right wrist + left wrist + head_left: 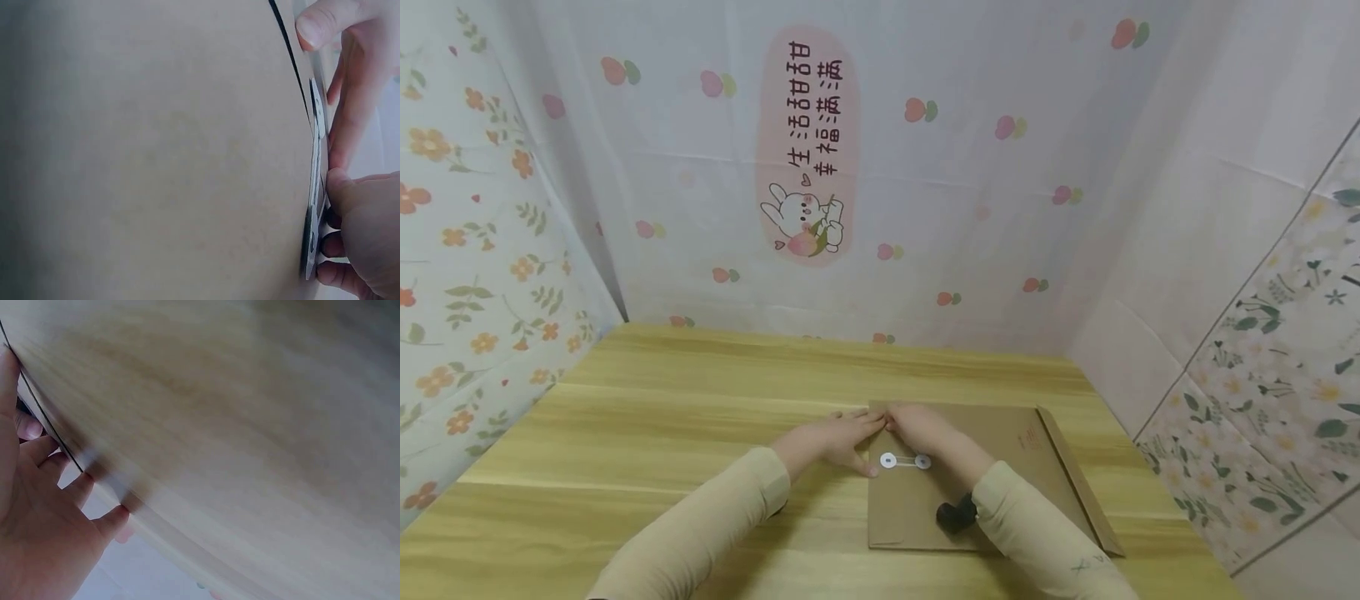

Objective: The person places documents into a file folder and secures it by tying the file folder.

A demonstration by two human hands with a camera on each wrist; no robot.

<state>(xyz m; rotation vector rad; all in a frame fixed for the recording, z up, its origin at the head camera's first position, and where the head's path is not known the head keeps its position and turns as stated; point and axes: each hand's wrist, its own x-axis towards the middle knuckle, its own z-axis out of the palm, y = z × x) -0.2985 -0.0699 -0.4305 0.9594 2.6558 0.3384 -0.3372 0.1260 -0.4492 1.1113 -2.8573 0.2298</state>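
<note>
A brown kraft paper document envelope (pixel 992 425) lies flat, two white round buttons (pixel 922 461) joined by pale string near its left side. My left hand (pixel 846 437) rests at the envelope's left edge, its fingers extended toward the upper left corner and its thumb lower down by the edge. At that corner my right hand (pixel 921 429) bends its fingers against the paper, close to the left fingertips. In the right wrist view, the right hand (pixel 375 231) sits beside the buttons, seen edge-on; I cannot tell whether it pinches anything.
The wood-grain table (pixel 647 417) extends left of the envelope and behind it. A folded brown strip (pixel 1082 483) runs along the envelope's right side. Under my right wrist shows a black device (pixel 957 515). Printed curtains (pixel 955 192) hang around the table.
</note>
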